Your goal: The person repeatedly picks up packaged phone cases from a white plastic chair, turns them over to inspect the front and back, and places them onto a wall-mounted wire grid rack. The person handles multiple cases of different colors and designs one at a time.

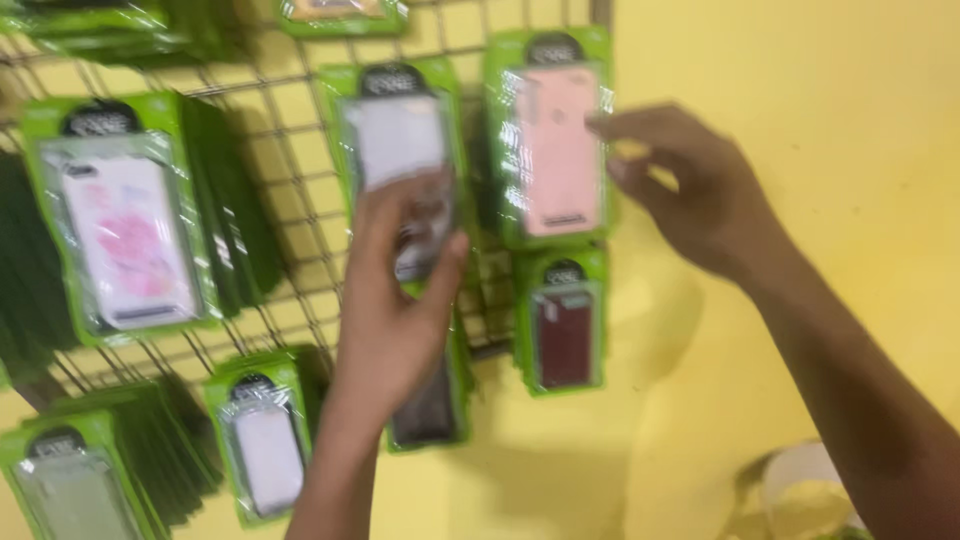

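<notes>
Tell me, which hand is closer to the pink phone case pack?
The right hand. Its fingertips reach the right edge of the pink phone case pack on the wire rack. The left hand is lower and further left, over the pack beside it.

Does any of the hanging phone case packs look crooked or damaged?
The picture is blurred, so damage cannot be judged. The pack with the flowered case hangs slightly tilted on the wire grid; the pink one by the right hand hangs straight.

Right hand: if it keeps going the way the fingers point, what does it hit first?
The right hand points leftward at the pink phone case pack hanging on the wire grid. Its fingertips sit at that pack's right edge, so likely that pack first; blur hides whether they already touch.
</notes>
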